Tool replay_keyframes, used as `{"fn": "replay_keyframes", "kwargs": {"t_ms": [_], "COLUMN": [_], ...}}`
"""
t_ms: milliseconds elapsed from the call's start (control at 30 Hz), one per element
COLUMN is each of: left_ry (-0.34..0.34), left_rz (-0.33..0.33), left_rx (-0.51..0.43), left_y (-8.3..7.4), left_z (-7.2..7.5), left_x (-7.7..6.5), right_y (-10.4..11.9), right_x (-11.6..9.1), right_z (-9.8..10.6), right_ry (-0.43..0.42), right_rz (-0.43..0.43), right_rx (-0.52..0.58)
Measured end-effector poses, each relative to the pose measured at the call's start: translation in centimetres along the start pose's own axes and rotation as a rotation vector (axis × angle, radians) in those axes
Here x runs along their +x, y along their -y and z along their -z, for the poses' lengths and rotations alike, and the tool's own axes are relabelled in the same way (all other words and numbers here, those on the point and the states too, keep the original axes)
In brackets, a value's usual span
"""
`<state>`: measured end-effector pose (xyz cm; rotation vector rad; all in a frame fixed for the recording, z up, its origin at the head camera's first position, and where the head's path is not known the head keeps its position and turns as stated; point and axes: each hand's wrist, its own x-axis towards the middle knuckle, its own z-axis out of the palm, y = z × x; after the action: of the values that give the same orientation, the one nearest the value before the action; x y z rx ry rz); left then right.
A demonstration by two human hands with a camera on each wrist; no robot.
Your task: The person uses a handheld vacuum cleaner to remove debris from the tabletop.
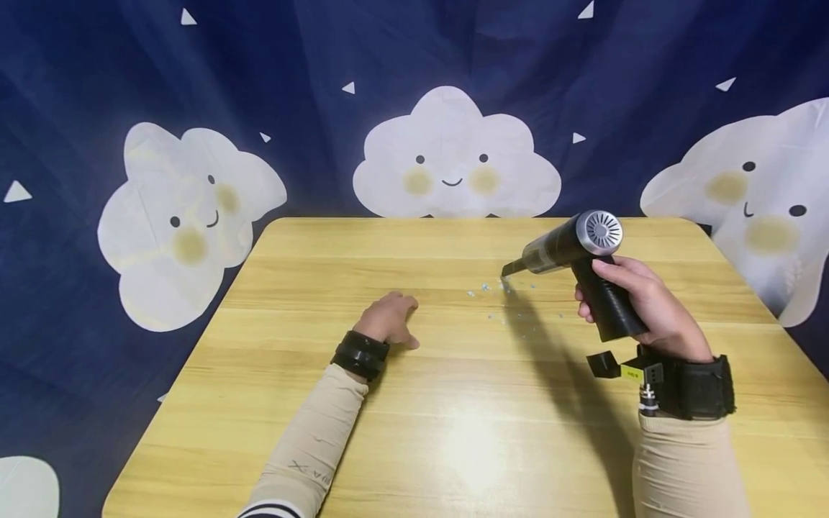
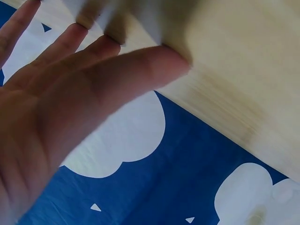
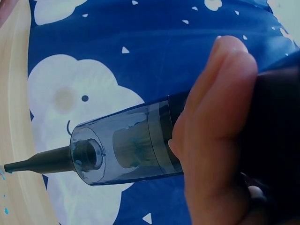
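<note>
My right hand (image 1: pixel 654 302) grips the handle of a black handheld vacuum cleaner (image 1: pixel 609 295), its fingers wrapped round the front of it. The narrow nozzle (image 1: pixel 514 267) slants down to the left, its tip at small blue scraps (image 1: pixel 486 287) scattered on the wooden table (image 1: pixel 311 432). Through the clear dust cup (image 3: pixel 126 145) in the right wrist view, bluish bits show around the filter. Left of the scraps, my left hand (image 1: pixel 388 319) rests with its fingertips on the tabletop, holding nothing. In the left wrist view its fingers (image 2: pixel 136 70) are spread and nearly straight.
A dark blue curtain (image 1: pixel 311 158) printed with white smiling clouds hangs behind and beside the table. More tiny scraps (image 1: pixel 520 315) lie nearer me, under the vacuum's shadow. A small camera (image 1: pixel 641 373) sits on my right wrist strap.
</note>
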<state>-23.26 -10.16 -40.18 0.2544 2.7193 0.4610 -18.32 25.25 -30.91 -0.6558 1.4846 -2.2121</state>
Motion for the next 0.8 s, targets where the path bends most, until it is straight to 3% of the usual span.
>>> {"fn": "replay_keyframes", "kwargs": {"t_ms": [800], "left_ry": [-0.005], "left_rz": [-0.033], "left_rx": [0.017], "left_y": [0.41], "left_z": [-0.10], "left_x": [0.28], "right_y": [0.13], "right_x": [-0.21], "right_z": [0.02], "right_ry": [-0.002], "right_rz": [-0.006], "right_rx": [-0.011]}}
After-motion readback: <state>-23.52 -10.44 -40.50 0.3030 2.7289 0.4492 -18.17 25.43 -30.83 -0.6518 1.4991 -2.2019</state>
